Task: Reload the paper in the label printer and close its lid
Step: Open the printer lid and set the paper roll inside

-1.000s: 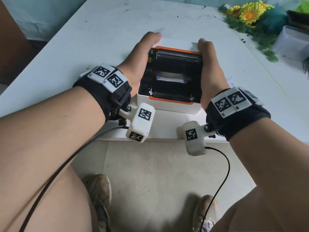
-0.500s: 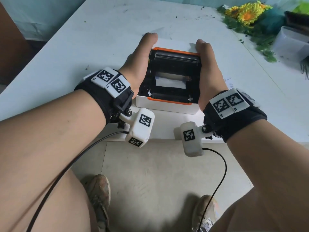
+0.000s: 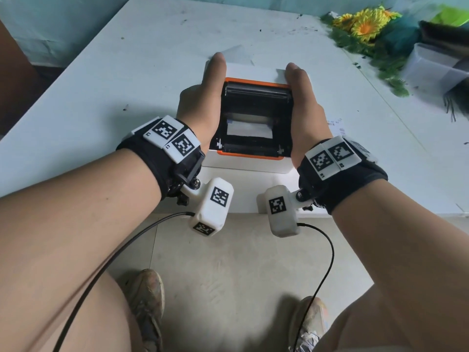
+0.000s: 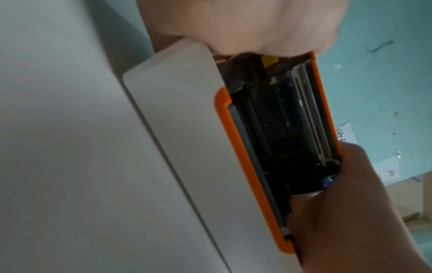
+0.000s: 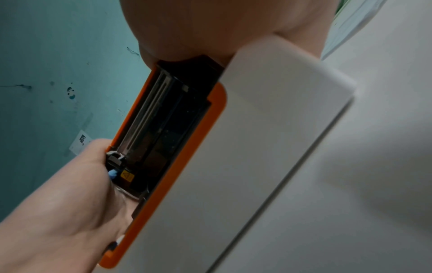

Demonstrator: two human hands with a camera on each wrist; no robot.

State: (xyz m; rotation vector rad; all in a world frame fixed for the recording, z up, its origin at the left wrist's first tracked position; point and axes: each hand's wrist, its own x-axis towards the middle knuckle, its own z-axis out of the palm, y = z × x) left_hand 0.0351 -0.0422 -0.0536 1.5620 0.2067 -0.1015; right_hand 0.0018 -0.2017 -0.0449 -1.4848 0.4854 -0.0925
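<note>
A white label printer [image 3: 248, 165] with orange trim stands near the table's front edge. Its lid [image 3: 256, 95] is raised, black inner side facing me. A strip of white paper [image 3: 250, 129] lies in the open bay. My left hand [image 3: 203, 97] holds the lid's left side and my right hand [image 3: 304, 105] holds its right side, thumbs along the edges; the other fingers are hidden behind it. The left wrist view shows a gap between the lid's orange rim [image 4: 325, 101] and the body's orange rim [image 4: 245, 166]. The right wrist view shows the same gap below my right hand [image 5: 210, 27].
The white table [image 3: 127, 72] carries artificial sunflowers [image 3: 365, 24] and a clear plastic box [image 3: 431, 69] at the far right. A printed paper slip [image 3: 336, 124] lies just right of the printer. Below the table edge are the floor and my shoes.
Both hands keep their hold on the lid's sides. The printer and the view have shifted only slightly; a little more of the white paper shows in the bay.
</note>
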